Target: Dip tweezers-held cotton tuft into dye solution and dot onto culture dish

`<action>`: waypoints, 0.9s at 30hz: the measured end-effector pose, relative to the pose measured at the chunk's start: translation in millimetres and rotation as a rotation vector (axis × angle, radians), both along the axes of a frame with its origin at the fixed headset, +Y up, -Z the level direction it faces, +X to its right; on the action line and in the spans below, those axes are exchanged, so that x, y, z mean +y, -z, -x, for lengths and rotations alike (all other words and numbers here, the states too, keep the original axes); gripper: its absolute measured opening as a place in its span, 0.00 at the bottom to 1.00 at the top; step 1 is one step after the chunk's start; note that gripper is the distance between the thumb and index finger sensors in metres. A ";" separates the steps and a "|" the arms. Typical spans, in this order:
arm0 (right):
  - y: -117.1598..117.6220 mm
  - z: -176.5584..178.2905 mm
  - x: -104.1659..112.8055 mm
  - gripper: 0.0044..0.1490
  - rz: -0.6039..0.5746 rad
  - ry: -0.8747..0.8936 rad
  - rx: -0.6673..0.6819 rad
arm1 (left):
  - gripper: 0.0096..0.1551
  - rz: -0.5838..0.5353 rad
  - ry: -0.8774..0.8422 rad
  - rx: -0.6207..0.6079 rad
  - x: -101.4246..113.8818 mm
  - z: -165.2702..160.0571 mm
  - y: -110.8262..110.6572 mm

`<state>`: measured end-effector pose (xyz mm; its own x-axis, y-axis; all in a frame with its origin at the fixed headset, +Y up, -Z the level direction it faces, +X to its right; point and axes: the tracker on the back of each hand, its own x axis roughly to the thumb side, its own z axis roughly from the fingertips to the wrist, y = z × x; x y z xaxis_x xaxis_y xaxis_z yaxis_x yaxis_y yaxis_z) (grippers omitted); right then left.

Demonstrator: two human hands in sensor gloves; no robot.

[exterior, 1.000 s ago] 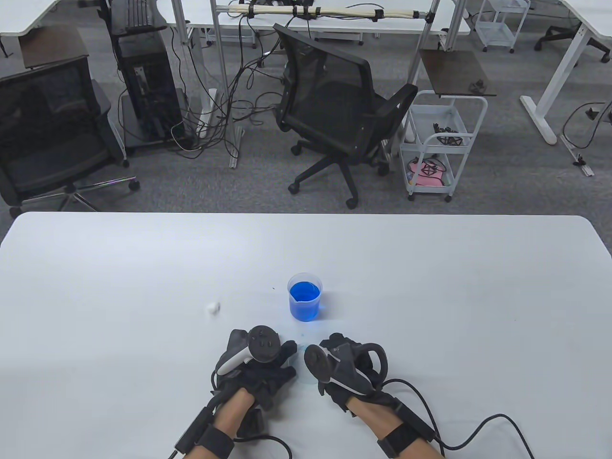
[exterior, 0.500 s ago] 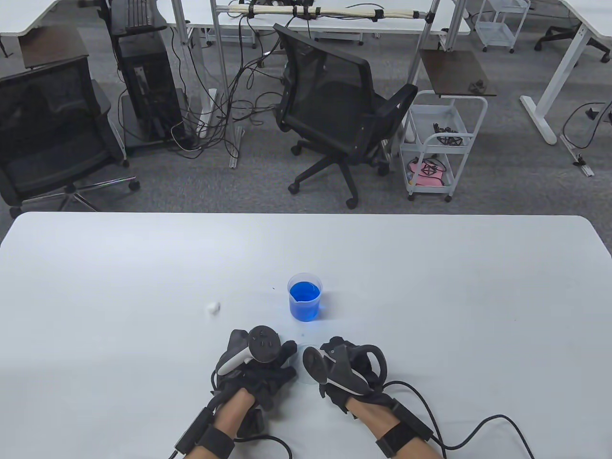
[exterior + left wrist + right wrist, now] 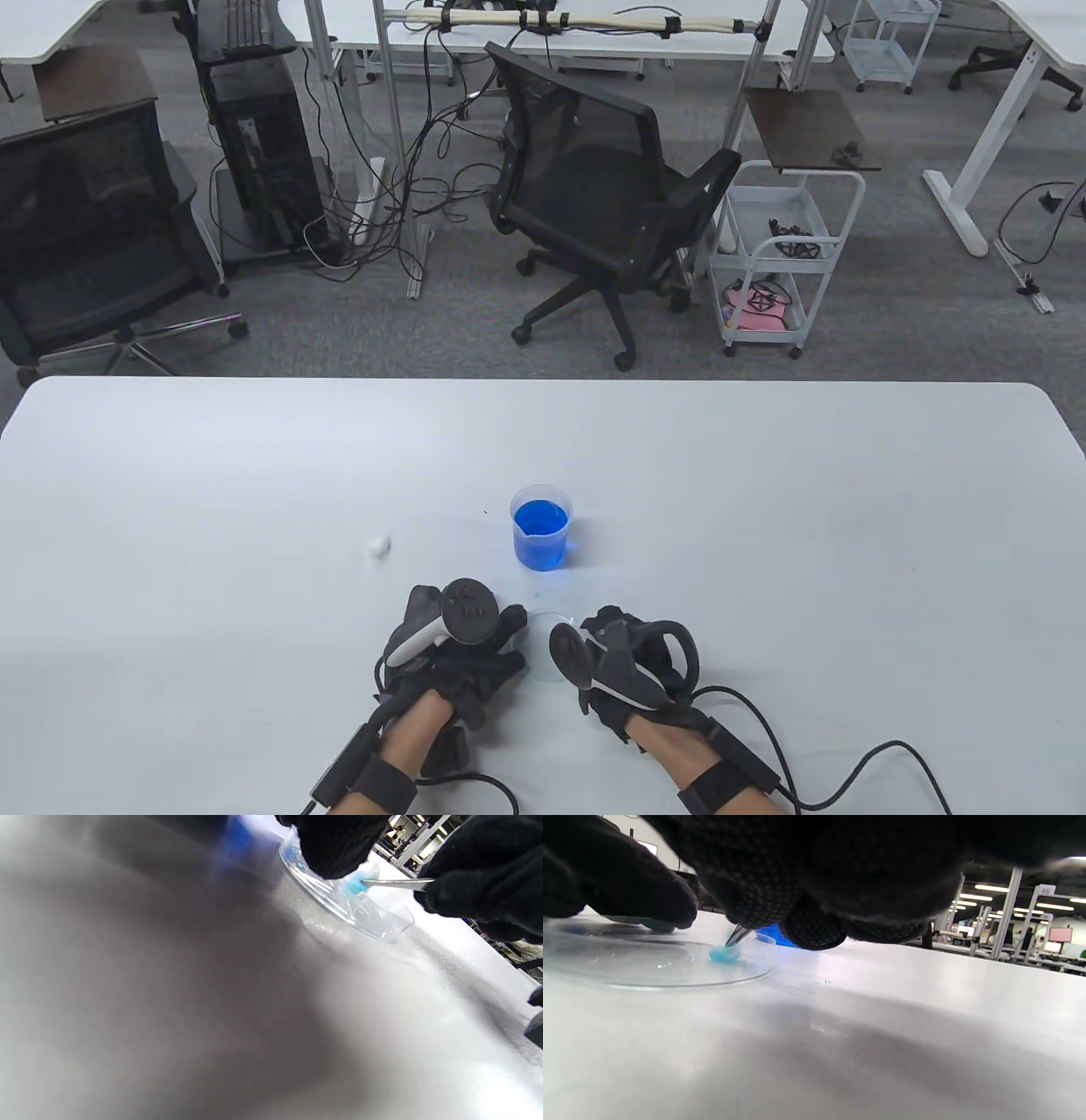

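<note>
A blue-stained cotton tuft (image 3: 725, 953), nipped in the tips of metal tweezers (image 3: 737, 935), rests on the floor of a clear culture dish (image 3: 670, 978) at the near middle of a white table (image 3: 764, 509). The right hand (image 3: 632, 662), at the dish's 3 o'clock, has its gloved fingers curled round the tweezers, which reach in towards 9 o'clock. The left hand (image 3: 454, 649), at the dish's 9 o'clock, touches the dish's rim with a fingertip (image 3: 335, 849); whether it grips the rim or only steadies it cannot be told. A clear beaker of blue dye solution (image 3: 540, 526) stands upright near the dish at its 12 o'clock, apart from both hands. A spare white cotton tuft (image 3: 377, 546) lies on the table at the beaker's 9 o'clock, well apart from the dish.
</note>
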<state>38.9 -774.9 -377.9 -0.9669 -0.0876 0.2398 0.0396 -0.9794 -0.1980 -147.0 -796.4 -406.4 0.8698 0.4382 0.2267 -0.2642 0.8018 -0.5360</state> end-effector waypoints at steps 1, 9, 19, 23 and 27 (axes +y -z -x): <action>-0.4 -0.2 0.0 0.25 -0.007 -0.001 0.001 | 0.38 0.000 0.000 0.000 0.0 0.0 0.0; -8.2 -17.9 29.7 0.25 -0.069 0.114 -0.039 | 0.38 -0.001 0.002 0.001 0.0 0.0 0.1; -12.9 -3.0 3.1 0.25 -0.017 -0.005 0.021 | 0.38 -0.001 0.006 0.005 0.0 -0.3 0.2; -12.3 -2.6 2.0 0.25 -0.019 -0.008 0.018 | 0.38 0.001 0.005 0.006 0.0 -0.2 0.4; -13.7 -9.2 13.5 0.25 -0.044 0.034 0.002 | 0.38 0.001 0.004 0.006 -0.1 -0.2 0.5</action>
<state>48.1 -761.5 -364.2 -0.9690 -0.0648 0.2386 0.0057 -0.9706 -0.2406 -146.8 -796.5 -406.8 0.8730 0.4347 0.2209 -0.2640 0.8022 -0.5354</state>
